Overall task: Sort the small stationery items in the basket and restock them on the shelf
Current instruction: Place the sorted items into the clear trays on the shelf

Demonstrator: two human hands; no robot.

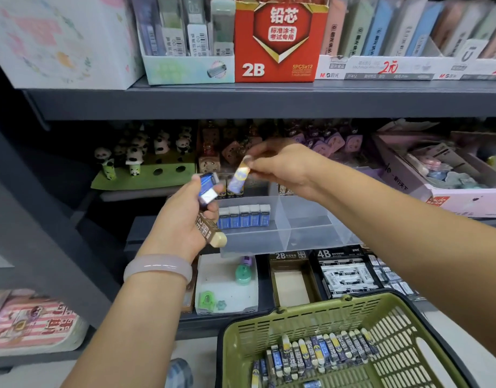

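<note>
**Sorting erasers into the clear tray**

The left hand [182, 217] has its fingers curled around a blue eraser [208, 189] and a brown 2B eraser [210, 229]. To its right, the right hand [277, 166] pinches a purple eraser [239, 179] by its top end, just above the clear tray [286, 233] on the shelf. I think each eraser now needs to go with its own kind; blue ones already stand in the tray. Near and to the right, the green basket [319, 317] holds many more small erasers
</note>
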